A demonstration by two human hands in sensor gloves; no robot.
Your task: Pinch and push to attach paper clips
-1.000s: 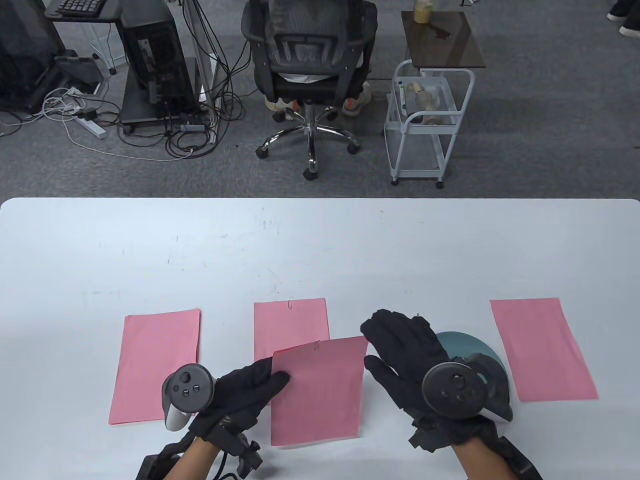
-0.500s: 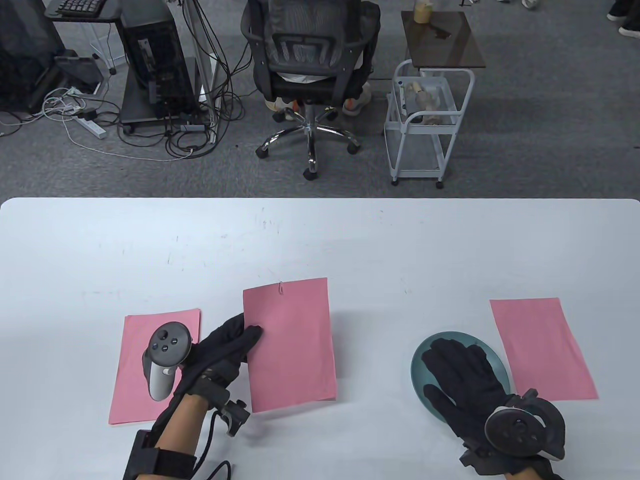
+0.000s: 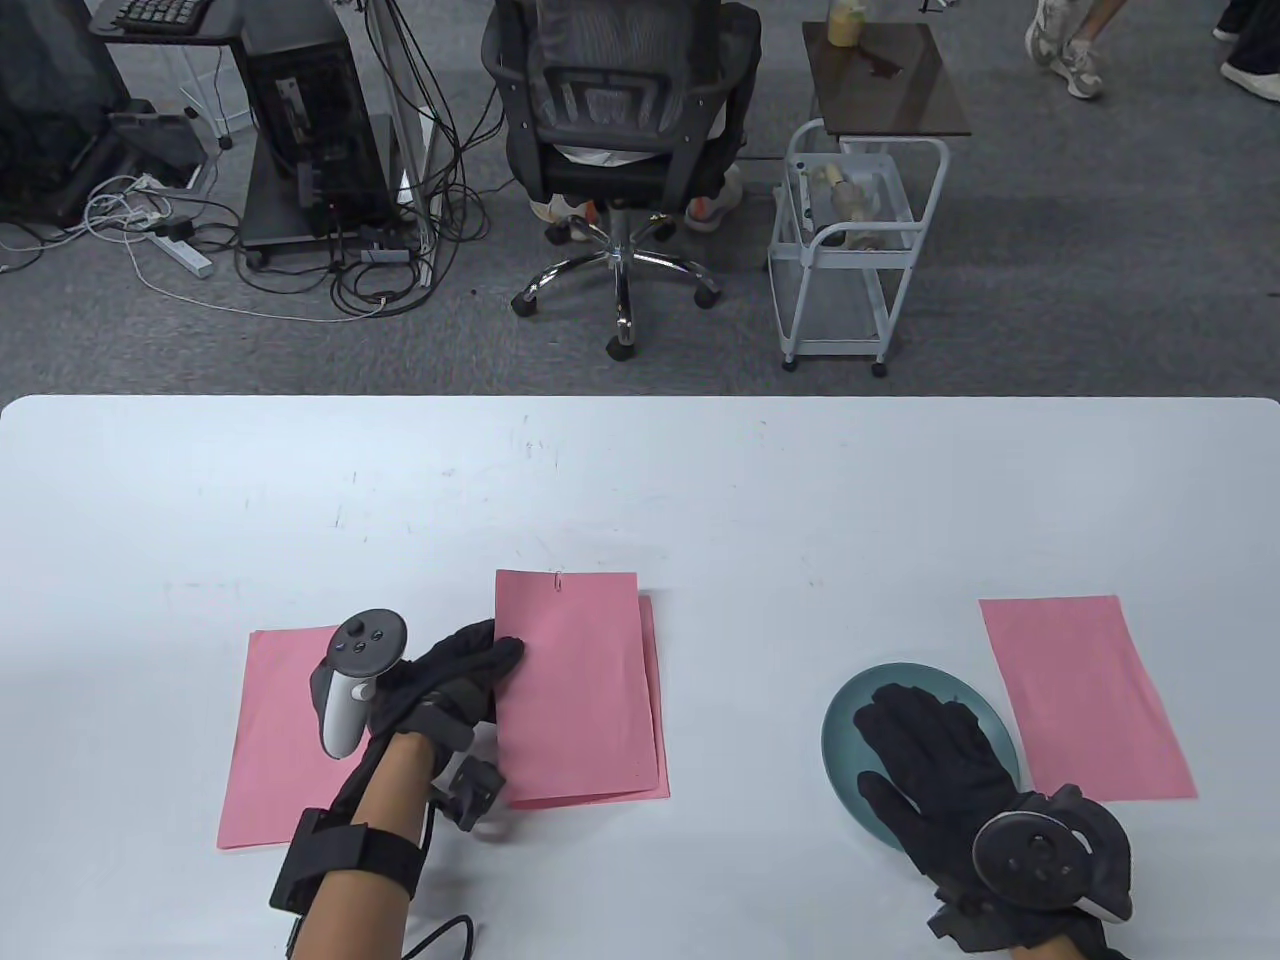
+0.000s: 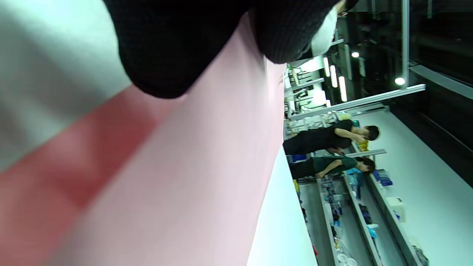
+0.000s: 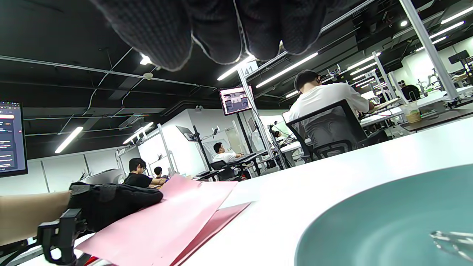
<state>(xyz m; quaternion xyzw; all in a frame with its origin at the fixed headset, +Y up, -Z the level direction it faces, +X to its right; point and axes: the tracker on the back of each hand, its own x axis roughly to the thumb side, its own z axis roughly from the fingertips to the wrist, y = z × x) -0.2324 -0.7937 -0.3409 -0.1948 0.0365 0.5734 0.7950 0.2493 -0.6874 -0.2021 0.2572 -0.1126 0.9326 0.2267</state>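
While a lone pink sheet [image 3: 300, 735] lies flat at the left of the worktop [image 3: 640, 480], the left hand [image 3: 455, 675] grips the left edge of the top sheet [image 3: 570, 680] beside it, fingers over, thumb seemingly under. That sheet carries a clip [image 3: 557, 579] on its far edge and sits on a second sheet [image 3: 655, 720], slightly askew. Right of these, the right hand [image 3: 935, 765] rests with relaxed fingers spread over a teal plate [image 3: 845, 720] holding loose clips [image 5: 452, 240]. Another pink sheet [image 3: 1085, 695] lies just beside the plate.
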